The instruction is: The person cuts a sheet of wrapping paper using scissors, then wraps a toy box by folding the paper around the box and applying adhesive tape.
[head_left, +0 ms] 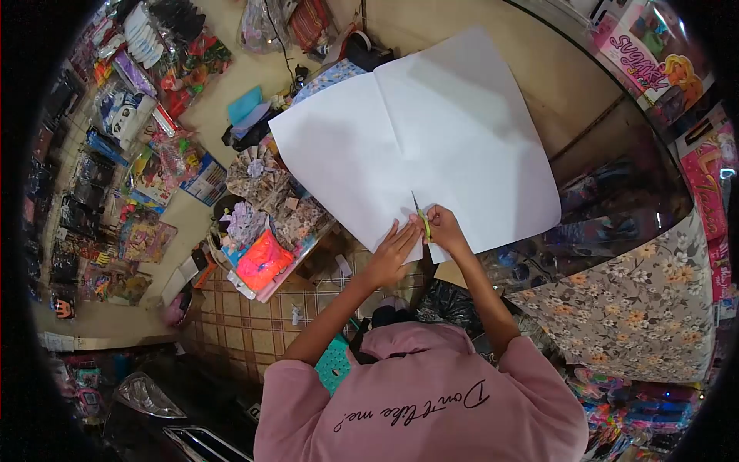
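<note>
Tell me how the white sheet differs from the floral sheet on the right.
The white sheet is plain, while the floral sheet carries orange and pale flowers. The white sheet shows a larger area than the floral sheet. The white sheet has the left hand, the right hand and scissors at its near edge; the floral sheet has none. Both look broad and thin.

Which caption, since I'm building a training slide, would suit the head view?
Scissors in the right hand, left hand laid on a large white sheet.
</note>
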Action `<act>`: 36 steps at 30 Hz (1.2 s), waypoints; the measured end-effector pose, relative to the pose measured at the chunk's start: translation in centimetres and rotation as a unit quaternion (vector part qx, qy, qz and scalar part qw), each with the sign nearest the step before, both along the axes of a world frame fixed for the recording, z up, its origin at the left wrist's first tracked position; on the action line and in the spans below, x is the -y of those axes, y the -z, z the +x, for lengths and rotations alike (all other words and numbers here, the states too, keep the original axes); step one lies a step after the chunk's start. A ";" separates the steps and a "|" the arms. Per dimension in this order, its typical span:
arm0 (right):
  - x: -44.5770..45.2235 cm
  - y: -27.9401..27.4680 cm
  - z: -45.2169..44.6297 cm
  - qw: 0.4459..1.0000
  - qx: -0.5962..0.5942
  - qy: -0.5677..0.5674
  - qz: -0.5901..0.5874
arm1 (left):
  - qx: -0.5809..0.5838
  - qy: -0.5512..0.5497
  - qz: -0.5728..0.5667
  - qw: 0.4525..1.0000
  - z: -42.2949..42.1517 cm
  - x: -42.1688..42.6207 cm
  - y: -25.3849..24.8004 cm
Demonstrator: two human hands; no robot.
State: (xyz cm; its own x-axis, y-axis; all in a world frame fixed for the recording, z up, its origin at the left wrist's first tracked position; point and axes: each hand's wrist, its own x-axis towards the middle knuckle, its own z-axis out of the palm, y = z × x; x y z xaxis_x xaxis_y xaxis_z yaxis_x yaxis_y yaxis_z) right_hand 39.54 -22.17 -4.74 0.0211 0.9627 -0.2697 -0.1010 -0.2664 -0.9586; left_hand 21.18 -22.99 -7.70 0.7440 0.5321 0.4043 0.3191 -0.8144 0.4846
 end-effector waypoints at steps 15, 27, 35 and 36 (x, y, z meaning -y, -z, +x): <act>-0.5 1.1 -0.5 0.995 0.077 0.014 0.061 | 0.000 0.001 -0.006 1.000 -0.2 0.3 -0.6; -1.1 2.0 -0.3 0.986 0.149 0.018 0.079 | 0.014 0.004 -0.014 1.000 -0.1 0.6 -0.1; -1.2 2.4 -0.3 0.976 0.189 0.042 0.102 | -0.023 -0.001 0.009 1.000 -0.3 0.9 -0.9; -1.3 3.0 -0.2 0.974 0.190 0.042 0.116 | -0.004 0.007 -0.008 1.000 -0.4 0.9 -2.0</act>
State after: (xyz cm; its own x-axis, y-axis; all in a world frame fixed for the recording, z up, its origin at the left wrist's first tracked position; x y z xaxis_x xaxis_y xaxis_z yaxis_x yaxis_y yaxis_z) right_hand 39.36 -20.88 -7.75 0.1584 0.9874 -0.0020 0.2606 -0.0438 -0.9644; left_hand 20.74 -23.93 -5.70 0.7546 0.5273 0.3905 0.3110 -0.8114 0.4948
